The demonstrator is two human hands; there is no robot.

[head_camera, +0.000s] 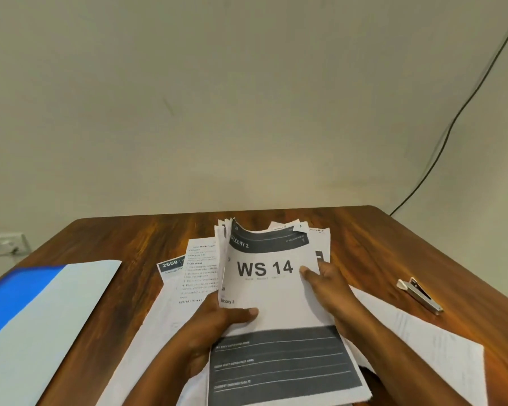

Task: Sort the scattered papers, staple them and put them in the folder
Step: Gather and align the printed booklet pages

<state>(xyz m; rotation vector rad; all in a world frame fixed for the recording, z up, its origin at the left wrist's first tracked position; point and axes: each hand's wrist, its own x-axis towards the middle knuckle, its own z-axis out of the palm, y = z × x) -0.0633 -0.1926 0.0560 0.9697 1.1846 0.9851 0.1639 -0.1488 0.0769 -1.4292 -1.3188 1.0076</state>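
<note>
Nearest the camera: stack of papers (pixel 276 312), held up off the wooden table (pixel 393 247) in both hands, lower dark band of the top sheet closest to the lens. Top sheet reads "WS 14" in large print, dark header "BALCONY 2" above it; upper edges of the sheets fan and curl away from the viewer. Left hand (pixel 217 320) grips the stack's left edge, thumb lying flat across the front sheet, remaining fingers behind the stack and hidden. Right hand (pixel 326 285) grips the stack's right edge, thumb tip on the front sheet just right of "14", other fingers behind the paper. More loose sheets (pixel 194 276) lie flat on the table under and left of the stack, one headed "2659"; another white sheet (pixel 423 338) lies right of the stack, partly under the right forearm. Folder (pixel 41 312), blue with a pale cover, lies well left of the stack at the table's left edge. Stapler (pixel 420 294), silver, rests well right of the stack, apart from all papers. Black cable (pixel 464 106) runs down the wall behind, right of the stack.
</note>
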